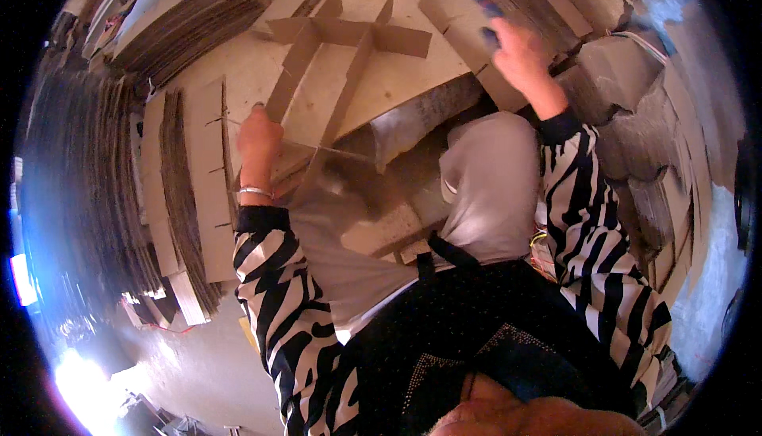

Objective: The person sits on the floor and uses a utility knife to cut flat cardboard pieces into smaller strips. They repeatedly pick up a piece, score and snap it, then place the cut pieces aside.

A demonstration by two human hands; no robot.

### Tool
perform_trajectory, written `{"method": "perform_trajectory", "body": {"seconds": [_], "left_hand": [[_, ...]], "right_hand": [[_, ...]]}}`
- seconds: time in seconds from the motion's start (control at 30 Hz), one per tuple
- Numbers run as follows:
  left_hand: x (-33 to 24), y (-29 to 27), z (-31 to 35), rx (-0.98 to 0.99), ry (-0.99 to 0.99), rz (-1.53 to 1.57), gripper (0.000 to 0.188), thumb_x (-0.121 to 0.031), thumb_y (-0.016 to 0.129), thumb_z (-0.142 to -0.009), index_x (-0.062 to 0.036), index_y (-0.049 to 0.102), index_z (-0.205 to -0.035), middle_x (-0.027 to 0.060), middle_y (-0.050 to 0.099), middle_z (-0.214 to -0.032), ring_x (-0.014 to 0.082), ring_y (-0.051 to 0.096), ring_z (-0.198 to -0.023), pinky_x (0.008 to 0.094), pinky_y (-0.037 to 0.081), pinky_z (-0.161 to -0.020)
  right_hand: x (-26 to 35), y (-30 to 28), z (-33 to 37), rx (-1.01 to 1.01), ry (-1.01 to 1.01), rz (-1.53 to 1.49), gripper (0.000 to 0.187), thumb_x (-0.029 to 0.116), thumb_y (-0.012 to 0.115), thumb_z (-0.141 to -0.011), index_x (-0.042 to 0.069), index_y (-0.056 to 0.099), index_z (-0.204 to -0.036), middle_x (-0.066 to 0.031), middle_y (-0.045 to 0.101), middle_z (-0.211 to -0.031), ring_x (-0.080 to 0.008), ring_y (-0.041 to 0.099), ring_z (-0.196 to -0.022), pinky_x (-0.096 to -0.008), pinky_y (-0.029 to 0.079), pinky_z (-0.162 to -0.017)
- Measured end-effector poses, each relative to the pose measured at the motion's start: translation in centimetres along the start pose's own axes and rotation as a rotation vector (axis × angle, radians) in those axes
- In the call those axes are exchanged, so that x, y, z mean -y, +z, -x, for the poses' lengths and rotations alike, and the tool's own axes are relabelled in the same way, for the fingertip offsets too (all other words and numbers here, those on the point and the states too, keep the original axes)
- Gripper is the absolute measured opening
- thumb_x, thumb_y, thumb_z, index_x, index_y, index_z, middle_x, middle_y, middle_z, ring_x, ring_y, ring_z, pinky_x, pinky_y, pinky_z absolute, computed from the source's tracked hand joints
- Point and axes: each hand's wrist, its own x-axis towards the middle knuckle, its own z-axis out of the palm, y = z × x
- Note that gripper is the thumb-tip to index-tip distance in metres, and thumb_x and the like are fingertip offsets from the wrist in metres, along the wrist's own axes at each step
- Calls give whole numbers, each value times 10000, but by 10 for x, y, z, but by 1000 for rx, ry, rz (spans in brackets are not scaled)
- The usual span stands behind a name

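A cardboard divider (349, 35) of slotted strips crossing one another stands on the pale work board in front of me. My left hand (259, 146) is closed at the near left end of this divider, its fingers pinched on the strip's edge. Over at the right, my right hand (520, 55) is stretched out with dark blue covers on its fingers, slightly blurred. Its finger and thumb are apart with nothing seen between them. Beneath it lie flat cardboard strips (448, 19).
Stacked cardboard strips (194, 19) lie at the far left, with more slotted strips (210, 182) beside my left arm. A tall cardboard pile (83, 182) stands at the left edge. Bundled cardboard (619, 71) rises on the right. The work board (397, 91) ends before my knees.
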Motion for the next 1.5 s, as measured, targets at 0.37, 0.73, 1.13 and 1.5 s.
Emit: {"method": "perform_trajectory", "body": {"seconds": [0.37,0.73,1.13,1.5], "left_hand": [[-1,9,-8,-37,46,2,481,-101,513,-805,-102,516,-1286,193,663,-1030,379,628,-975,494,498,-792],[-22,9,-1,-44,-16,-14,227,-115,506,-811,-58,563,-1023,213,674,-929,404,647,-883,504,510,-734],[-22,12,-6,-70,-59,-23,279,-162,506,-831,-95,586,-1090,189,679,-975,381,647,-946,490,515,-780],[-26,20,-10,-107,45,83,399,-126,510,-796,-81,552,-1190,191,655,-1052,376,617,-1011,493,489,-823]], "right_hand": [[94,78,-53,374,-286,-464,333,109,611,-831,26,521,-1140,-238,617,-1007,-415,571,-980,-456,448,-804],[116,86,-32,200,-337,-347,371,21,585,-735,54,535,-1100,-245,616,-854,-445,582,-851,-533,439,-711],[108,102,-38,200,-537,-312,387,-11,575,-709,116,608,-1073,-155,636,-877,-382,606,-874,-488,472,-705],[119,111,-34,364,-426,-176,238,175,510,-860,142,640,-1057,-101,673,-805,-344,657,-781,-462,507,-667]]}}
